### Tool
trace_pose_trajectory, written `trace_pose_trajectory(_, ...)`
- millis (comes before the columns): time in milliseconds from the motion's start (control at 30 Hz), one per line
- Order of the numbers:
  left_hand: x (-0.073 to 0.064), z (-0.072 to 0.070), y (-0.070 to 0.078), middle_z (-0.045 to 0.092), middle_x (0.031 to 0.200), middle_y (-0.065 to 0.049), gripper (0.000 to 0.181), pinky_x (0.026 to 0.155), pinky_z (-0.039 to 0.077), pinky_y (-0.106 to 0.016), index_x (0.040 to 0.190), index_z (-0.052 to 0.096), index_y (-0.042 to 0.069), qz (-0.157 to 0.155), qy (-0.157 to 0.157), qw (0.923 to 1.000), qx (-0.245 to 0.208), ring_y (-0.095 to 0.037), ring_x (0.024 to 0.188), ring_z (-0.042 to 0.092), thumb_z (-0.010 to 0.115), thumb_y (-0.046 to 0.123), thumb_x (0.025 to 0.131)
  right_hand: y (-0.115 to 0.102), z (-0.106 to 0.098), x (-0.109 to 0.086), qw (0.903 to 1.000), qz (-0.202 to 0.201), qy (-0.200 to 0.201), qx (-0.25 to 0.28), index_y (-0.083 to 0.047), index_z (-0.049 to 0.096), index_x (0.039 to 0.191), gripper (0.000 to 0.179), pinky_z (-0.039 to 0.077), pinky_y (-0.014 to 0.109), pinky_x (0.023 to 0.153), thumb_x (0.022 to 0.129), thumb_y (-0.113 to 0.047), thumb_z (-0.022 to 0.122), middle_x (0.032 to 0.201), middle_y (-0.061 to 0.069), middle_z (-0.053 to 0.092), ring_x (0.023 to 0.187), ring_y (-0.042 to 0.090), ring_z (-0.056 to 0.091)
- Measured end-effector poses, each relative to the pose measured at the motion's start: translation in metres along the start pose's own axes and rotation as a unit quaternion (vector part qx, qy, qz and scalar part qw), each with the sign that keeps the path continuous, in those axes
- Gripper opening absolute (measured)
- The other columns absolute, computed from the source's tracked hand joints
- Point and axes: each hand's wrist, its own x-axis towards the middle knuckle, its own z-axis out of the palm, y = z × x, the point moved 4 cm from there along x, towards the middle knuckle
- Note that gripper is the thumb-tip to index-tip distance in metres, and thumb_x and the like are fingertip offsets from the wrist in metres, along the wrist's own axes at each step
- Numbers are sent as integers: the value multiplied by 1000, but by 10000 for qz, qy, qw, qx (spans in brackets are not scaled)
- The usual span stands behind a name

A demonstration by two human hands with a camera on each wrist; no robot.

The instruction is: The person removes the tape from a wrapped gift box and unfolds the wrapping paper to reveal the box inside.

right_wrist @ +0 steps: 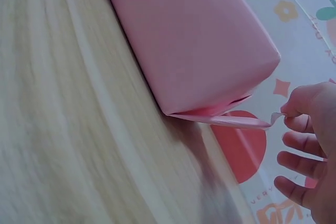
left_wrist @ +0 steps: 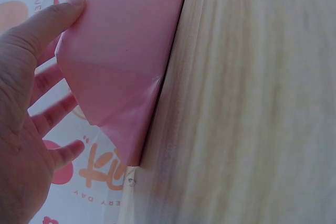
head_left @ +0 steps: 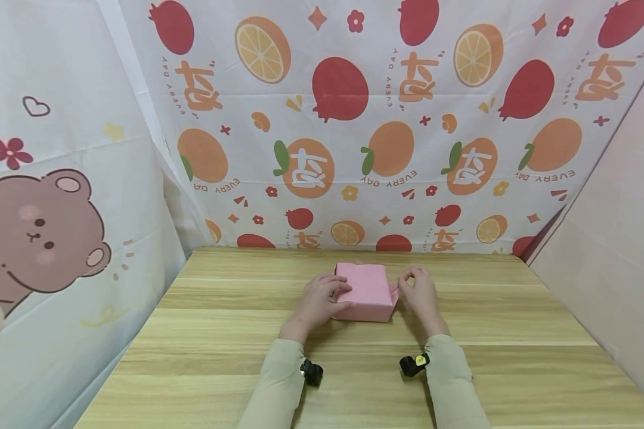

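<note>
A pink paper-wrapped box lies on the wooden table, its top and front faces smooth. My left hand holds the box's left end, thumb on the front face and fingers bent over the top edge. In the left wrist view, folded pink wrapping paper comes to a point at that end. At the right end a paper flap sticks out from the box. My right hand pinches a thin, pale curl at the flap's outer tip between thumb and forefinger; its other fingers are loosely bent.
The wooden table carries the box near its back edge. Behind it hangs a fruit-print cloth, and a bear-print cloth hangs on the left. A pale panel stands at right. Each wrist bears a small black camera.
</note>
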Motion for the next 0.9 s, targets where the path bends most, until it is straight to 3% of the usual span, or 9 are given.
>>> trace_pose_trajectory(267, 0, 0, -1, 59, 118, 4, 37, 95, 39, -41, 101, 66, 22, -131, -96, 9998, -116, -20, 113, 50, 70, 44, 72, 3, -1, 1, 9999, -56, 84, 59, -5, 58, 89, 11, 43, 41, 86, 81, -12, 53, 102, 12, 54, 97, 27, 51)
trace_pose_trajectory(600, -1, 1, -2, 59, 119, 2, 33, 98, 40, -35, 103, 66, 21, -303, 59, 9992, -264, -17, 114, 52, 56, 46, 84, 7, 1, 4, 9998, -116, 175, -36, -3, 61, 85, 16, 45, 39, 77, 82, -2, 45, 94, 13, 59, 87, 26, 54)
trace_pose_trajectory(767, 1, -1, -2, 59, 117, 0, 29, 93, 44, -34, 103, 65, 17, -494, 100, 9974, -513, -16, 108, 55, 57, 39, 85, 5, 3, 5, 9998, -33, 148, -109, -4, 62, 85, 19, 45, 41, 80, 84, -4, 43, 95, 14, 60, 91, 28, 56)
trace_pose_trajectory(900, 4, -1, -5, 59, 118, -2, 31, 94, 44, -35, 105, 64, 16, -672, 62, 9968, -433, -19, 110, 55, 58, 38, 85, 1, 4, 5, 9999, 73, 94, -70, -5, 62, 88, 21, 44, 41, 83, 87, -8, 42, 99, 13, 60, 94, 27, 55)
